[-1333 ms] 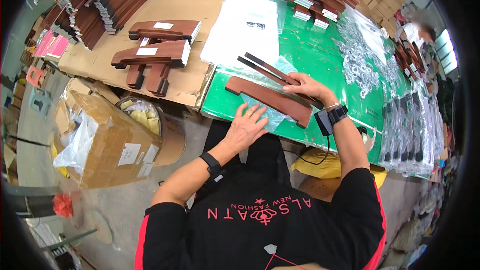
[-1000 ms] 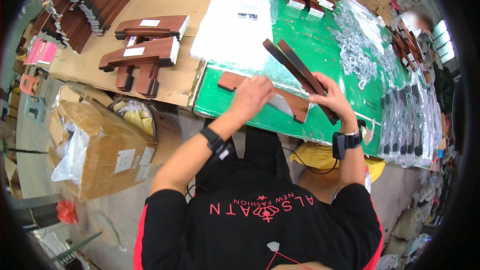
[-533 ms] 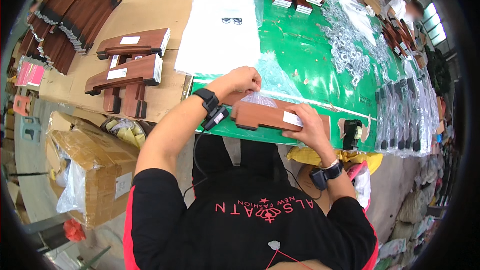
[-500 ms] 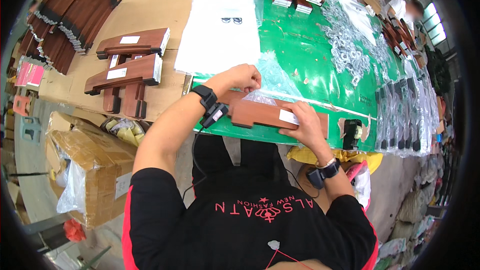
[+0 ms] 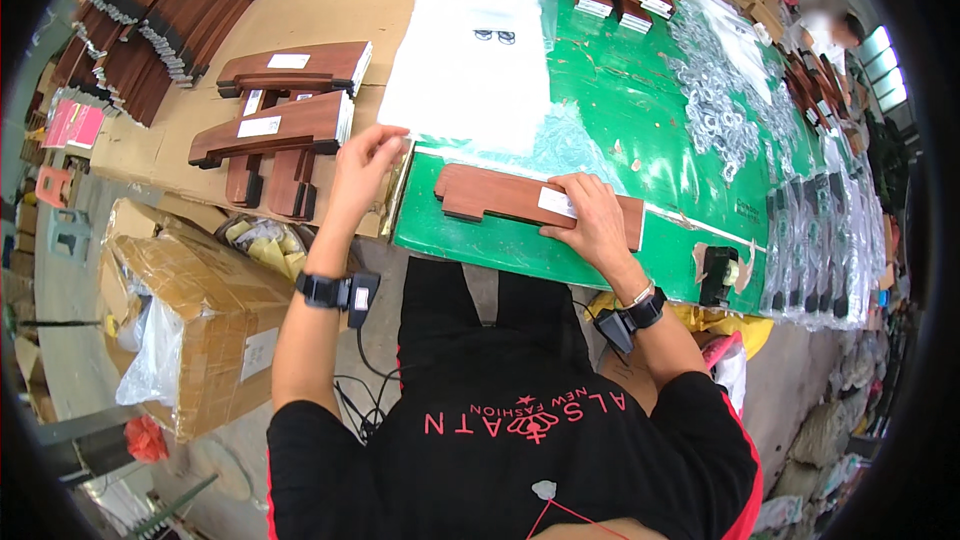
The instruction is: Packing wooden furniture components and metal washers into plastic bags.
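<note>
On the near edge of the green table lies a flat reddish-brown, wood-look piece (image 5: 510, 197) with a notched edge, dark trim and a white label. My right hand (image 5: 590, 215) grips its right part, thumb at the near edge and fingers over the top beside the label. My left hand (image 5: 365, 168) is raised over the seam between the cardboard-covered surface and the green table. Its fingers are stretched out and apart, and nothing shows in them. Behind the piece lies crumpled clear plastic (image 5: 575, 148).
White sheets or bags (image 5: 470, 60) carry two small black rings. Labelled brown pieces (image 5: 275, 125) are stacked crosswise on cardboard (image 5: 390, 15). Clear rings (image 5: 710, 90) lie heaped at right, near bagged pieces (image 5: 815, 250) and a tape dispenser (image 5: 717, 275). A carton (image 5: 205, 320) stands below left.
My left hand has moved left, away from the brown piece. Clear plastic seen between my hands on the piece is gone from there. My right hand keeps hold of it.
</note>
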A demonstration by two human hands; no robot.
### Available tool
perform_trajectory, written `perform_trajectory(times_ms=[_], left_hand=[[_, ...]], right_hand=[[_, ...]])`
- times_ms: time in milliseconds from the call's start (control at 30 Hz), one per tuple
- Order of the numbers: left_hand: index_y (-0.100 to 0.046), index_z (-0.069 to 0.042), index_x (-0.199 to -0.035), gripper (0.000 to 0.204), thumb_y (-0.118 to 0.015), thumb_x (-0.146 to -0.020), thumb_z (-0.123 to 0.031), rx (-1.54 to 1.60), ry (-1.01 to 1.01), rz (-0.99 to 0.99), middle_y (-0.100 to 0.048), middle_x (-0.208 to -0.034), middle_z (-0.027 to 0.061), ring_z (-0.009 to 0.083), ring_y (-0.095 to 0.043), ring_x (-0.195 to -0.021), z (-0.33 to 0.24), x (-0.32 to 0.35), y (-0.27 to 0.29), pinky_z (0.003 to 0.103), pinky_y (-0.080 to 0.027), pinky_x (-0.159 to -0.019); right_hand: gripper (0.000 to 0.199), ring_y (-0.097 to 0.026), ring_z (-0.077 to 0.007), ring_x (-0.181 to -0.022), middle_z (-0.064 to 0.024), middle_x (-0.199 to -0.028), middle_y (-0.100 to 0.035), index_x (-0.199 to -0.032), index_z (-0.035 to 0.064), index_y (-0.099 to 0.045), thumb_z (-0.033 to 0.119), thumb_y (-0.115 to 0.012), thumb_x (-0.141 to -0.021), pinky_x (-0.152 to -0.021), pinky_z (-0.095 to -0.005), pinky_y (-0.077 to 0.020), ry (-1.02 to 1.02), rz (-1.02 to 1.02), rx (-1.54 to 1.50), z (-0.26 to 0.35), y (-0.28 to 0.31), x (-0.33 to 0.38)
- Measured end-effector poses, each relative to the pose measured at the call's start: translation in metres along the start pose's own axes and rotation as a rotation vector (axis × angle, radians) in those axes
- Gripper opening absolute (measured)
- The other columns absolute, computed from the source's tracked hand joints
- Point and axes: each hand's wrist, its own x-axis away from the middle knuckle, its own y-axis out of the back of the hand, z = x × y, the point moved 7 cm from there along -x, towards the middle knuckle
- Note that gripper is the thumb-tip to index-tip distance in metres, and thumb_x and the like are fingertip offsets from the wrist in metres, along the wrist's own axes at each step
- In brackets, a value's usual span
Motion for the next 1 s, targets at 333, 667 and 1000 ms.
perform_trajectory(times_ms=[333,667,1000], left_hand=[[-0.07,-0.005,-0.106,0.02,-0.072,-0.086,-0.007,-0.265,-0.258,-0.197,-0.07,-0.096,0.0092,0.0214,-0.068,-0.088,-0.025,0.046,-0.016,0.031,-0.053,-0.078],[-0.057,-0.011,-0.129,0.057,-0.08,-0.078,-0.022,-0.657,-0.815,0.197,-0.059,-0.131,0.0085,0.0315,-0.056,-0.121,-0.09,0.037,-0.178,0.046,-0.042,-0.103],[-0.055,-0.004,-0.136,0.073,-0.084,-0.077,-0.036,-0.944,-0.19,0.04,-0.063,-0.127,0.0148,0.0323,-0.06,-0.118,-0.039,-0.113,-0.19,0.049,-0.043,-0.102]], right_hand=[[0.067,-0.059,-0.0302,-0.107,-0.0081,-0.113,-0.065,-0.12,0.0094,-0.063,0.027,-0.092,-0.062,-0.091,-0.042,-0.0453,0.026,-0.038,-0.053,-0.006,0.004,-0.006],[0.074,-0.068,-0.027,-0.092,-0.0168,-0.103,-0.07,-0.125,0.0009,-0.061,0.037,-0.091,-0.068,-0.082,-0.0369,-0.053,-0.455,-0.248,-0.355,-0.084,0.076,0.041],[0.073,-0.069,-0.0302,-0.099,-0.0179,-0.108,-0.071,-0.124,0.0005,-0.061,0.037,-0.091,-0.068,-0.085,-0.0398,-0.0533,-0.438,-0.246,-0.324,-0.086,0.08,0.048]])
